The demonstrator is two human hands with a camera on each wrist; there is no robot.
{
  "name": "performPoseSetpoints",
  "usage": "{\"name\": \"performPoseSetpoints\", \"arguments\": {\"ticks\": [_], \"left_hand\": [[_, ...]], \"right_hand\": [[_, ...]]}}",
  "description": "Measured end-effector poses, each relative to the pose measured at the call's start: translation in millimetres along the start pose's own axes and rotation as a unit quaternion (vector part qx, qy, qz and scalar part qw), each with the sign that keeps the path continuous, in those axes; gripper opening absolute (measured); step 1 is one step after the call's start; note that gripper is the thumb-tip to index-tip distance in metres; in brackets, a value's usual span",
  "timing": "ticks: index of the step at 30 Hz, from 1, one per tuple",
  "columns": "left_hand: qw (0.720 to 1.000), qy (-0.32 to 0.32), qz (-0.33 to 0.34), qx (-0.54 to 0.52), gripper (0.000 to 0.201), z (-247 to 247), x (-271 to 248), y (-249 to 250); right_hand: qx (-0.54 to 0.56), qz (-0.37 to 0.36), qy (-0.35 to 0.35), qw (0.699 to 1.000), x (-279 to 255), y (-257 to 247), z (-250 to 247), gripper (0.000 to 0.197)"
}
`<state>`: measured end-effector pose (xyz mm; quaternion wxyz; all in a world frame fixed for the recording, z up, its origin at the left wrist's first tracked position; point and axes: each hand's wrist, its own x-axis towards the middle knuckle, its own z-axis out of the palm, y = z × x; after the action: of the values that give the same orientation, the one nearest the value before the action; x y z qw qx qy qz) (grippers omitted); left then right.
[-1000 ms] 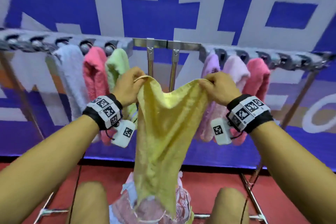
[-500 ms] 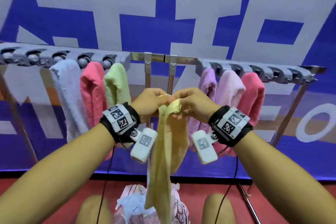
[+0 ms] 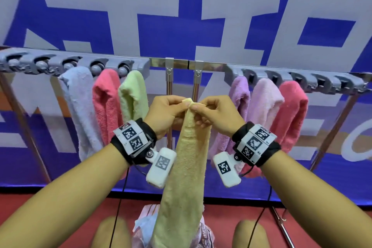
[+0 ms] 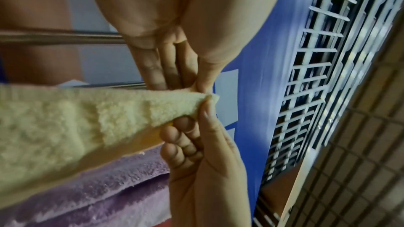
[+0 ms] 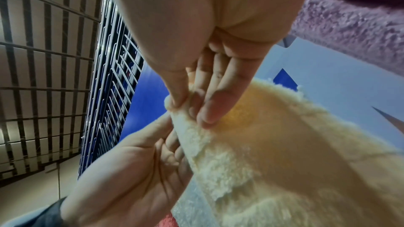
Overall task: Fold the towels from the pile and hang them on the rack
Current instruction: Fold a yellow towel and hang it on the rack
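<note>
The rack [image 3: 177, 62] carries six hung towels, its middle bare; the yellow towel [image 3: 187, 177] hangs folded lengthwise before that gap, its tail near the pile [image 3: 145, 225] below. The left hand [image 3: 167, 115] and right hand [image 3: 217, 115] both pinch its top corners together; a loosened pinch probably lets the fold fall open, or the towel drop.

Yellow towel [image 3: 186, 169] now halved (corners together)
</note>
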<state>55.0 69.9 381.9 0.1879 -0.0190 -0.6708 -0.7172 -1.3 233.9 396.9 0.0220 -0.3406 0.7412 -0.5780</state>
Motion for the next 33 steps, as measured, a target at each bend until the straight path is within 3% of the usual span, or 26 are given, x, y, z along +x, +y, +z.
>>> {"name": "performPoseSetpoints", "arguments": {"ticks": [8,18,25,33], "left_hand": [[0.988,-0.07,0.051,0.129,0.022,1,-1,4],[0.946,-0.15,0.078,0.275,0.025,-8,4,19],[0.937,-0.16,0.076,0.3,0.024,-12,2,21],[0.919,-0.155,0.129,0.338,0.019,-13,1,22]], "right_hand": [[-0.062,-0.024,0.01,0.998,3,3,0,0.023],[-0.132,-0.032,-0.004,0.991,7,2,-1,0.026],[-0.126,-0.027,-0.011,0.992,6,2,2,0.024],[-0.114,-0.016,-0.02,0.993,3,1,1,0.025]]}}
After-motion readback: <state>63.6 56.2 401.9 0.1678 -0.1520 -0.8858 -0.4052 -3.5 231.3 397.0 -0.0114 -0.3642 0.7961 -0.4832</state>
